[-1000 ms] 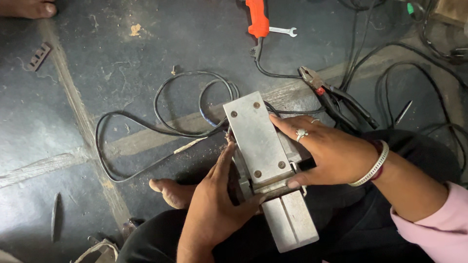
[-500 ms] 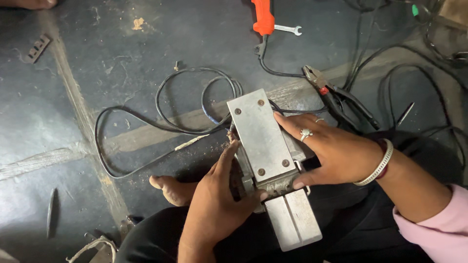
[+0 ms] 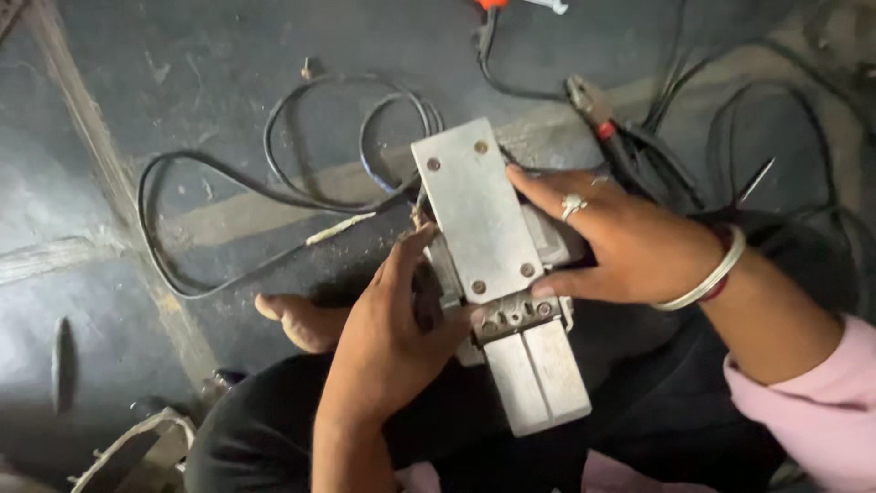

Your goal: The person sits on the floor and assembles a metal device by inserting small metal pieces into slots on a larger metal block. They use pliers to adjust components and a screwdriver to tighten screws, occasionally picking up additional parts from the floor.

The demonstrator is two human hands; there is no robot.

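Grey metal is filling the middle of the head view: an upturned electric hand planer [image 3: 497, 274] is lying across the person's lap, its flat sole plates facing up. The left hand [image 3: 388, 342] is cupping the tool's left flank, its fingers [image 3: 415, 260] curling round the body and the thumb pressing near the slot between the two plates. The right hand [image 3: 630, 242], wearing a ring and a bangle [image 3: 716, 274], is wrapping over the right flank, its fingers [image 3: 534, 183] lying along the edge of the longer plate and the thumb resting just beside the blade slot. Both hands are closing on the planer, neither spread free.

Beyond the fingertips, on the dark floor [image 3: 137, 91], a black power cord [image 3: 274, 173] is looping away from the tool. Further out from the right hand, pliers with a red mark [image 3: 598, 114] are lying among more cables. A bare foot [image 3: 297, 319] is showing just beside the left wrist.

By the look of it, the step in hand is steadying and inspecting the underside around the cutter slot, where small screws are showing between the thumbs. Any further work there would seem to call for one hand holding the body firmly while the other is freeing itself for a tool; whether the cord is plugged in cannot be told.
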